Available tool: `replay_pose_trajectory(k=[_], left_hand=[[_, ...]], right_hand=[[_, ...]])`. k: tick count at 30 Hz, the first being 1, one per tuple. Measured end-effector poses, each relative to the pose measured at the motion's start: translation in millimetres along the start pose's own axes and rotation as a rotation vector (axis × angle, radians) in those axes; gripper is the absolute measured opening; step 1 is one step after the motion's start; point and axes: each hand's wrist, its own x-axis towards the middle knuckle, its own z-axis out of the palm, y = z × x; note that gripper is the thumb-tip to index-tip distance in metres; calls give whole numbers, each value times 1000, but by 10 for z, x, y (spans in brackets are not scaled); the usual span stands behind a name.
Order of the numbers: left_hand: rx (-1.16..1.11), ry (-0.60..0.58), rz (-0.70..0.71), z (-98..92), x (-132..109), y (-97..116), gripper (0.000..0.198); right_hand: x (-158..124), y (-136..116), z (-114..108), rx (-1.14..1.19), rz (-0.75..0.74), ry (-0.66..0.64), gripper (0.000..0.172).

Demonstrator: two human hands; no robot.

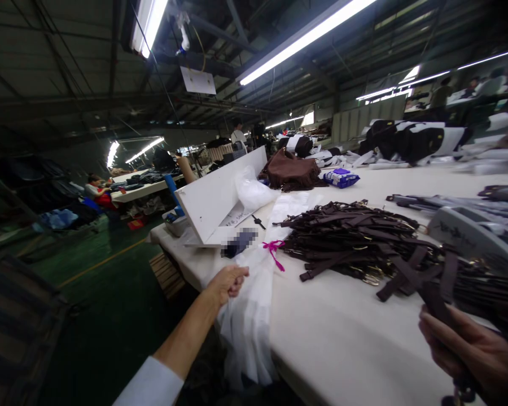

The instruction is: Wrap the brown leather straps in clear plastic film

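Observation:
At the table's left edge, my left hand (pixel 231 280) is closed in a pinch on the edge of a thin plastic bag. That bag belongs to a stack of translucent plastic bags (pixel 252 316), which hangs over the edge below a bright pink ribbon (pixel 273 248). On the right, my right hand (pixel 474 347) is wrapped round a dark brown strap (pixel 434 301); its lower end with metal fittings dangles under the hand. A large pile of similar straps with gold-coloured hardware (pixel 347 234) lies on the table between and beyond my hands.
A white board (pixel 215 197) leans upright at the left corner, with crumpled plastic (pixel 254 192) against it. Behind the straps lie a brown fringed bag (pixel 294 169) and a blue-white packet (pixel 341 178). A grey tape dispenser (pixel 474 231) stands right. A person (pixel 95 189) sits far left.

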Motion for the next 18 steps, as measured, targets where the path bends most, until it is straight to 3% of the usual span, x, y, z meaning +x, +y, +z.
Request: replay_pose_trajectory(k=[3, 5, 8, 10, 12, 14, 18], left_hand=[[-181, -185, -29, 665, -468, -106, 35], [-322, -265, -6, 1189, -738, -169, 41], [-542, -225, 88, 1810, -969, -157, 46], [-704, -154, 148, 1994, -1009, -84, 41], [-830, -104, 196, 1958, -983, 23, 33], [-913, -33, 261, 1708, -921, 166, 26], [-993, 239, 429, 752, -862, 555, 7]], right_hand=[[-49, -64, 131, 18, 49, -66, 28], [-133, -131, 285, -18, 72, -199, 35], [-313, -186, 543, -67, 10, -303, 49], [-411, -175, 649, -106, -20, -250, 39], [-453, -158, 649, -131, -5, -208, 32], [-440, -177, 548, -135, 12, -234, 30], [-377, -326, 247, -197, 20, -435, 25]])
